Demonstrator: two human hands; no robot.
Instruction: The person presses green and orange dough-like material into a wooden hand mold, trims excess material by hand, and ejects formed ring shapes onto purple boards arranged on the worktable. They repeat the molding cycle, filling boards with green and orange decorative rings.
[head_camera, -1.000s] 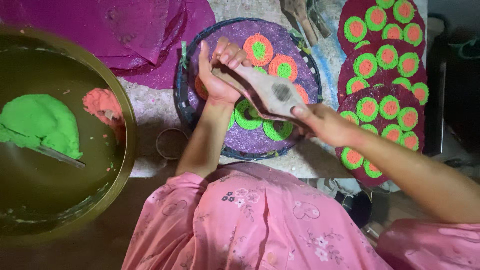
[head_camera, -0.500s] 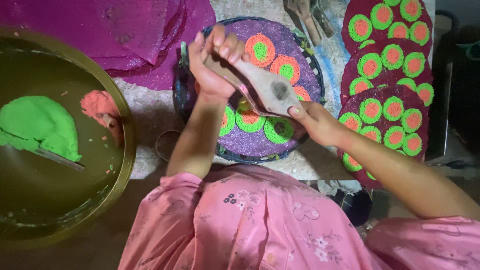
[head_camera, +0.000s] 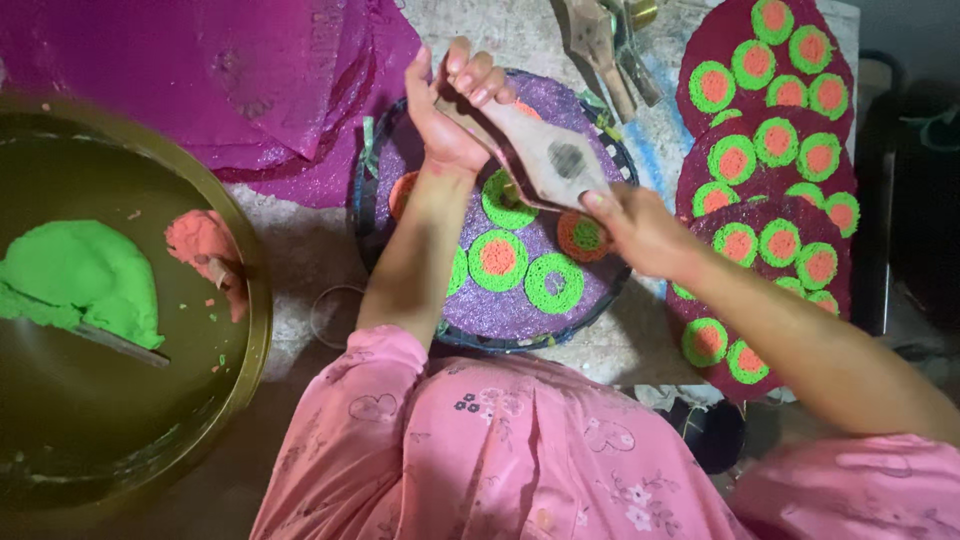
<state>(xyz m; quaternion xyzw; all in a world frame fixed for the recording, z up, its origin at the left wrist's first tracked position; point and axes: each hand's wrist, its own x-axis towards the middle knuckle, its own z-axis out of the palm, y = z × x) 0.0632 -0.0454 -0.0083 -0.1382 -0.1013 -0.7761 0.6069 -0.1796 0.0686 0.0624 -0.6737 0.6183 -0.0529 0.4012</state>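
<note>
Both my hands hold a flat wooden press (head_camera: 545, 150) with a dark round hole in its middle, above a round tray (head_camera: 370, 215). My left hand (head_camera: 450, 105) grips its far end, fingers curled over it. My right hand (head_camera: 635, 230) grips the near end. A purple sheet (head_camera: 520, 310) lies on the tray, dotted with several green rings with orange centres (head_camera: 497, 258).
A large brass bowl (head_camera: 245, 330) at the left holds green dough (head_camera: 80, 280), orange dough (head_camera: 200, 240) and a knife. Magenta sheets (head_camera: 200, 70) are piled at the back left. Finished dark red sheets with green and orange rings (head_camera: 770, 170) lie at the right. Another wooden tool (head_camera: 598, 45) lies behind the tray.
Both hands have lifted the wooden press up and toward the tray's far side. More of the rings beneath it now show.
</note>
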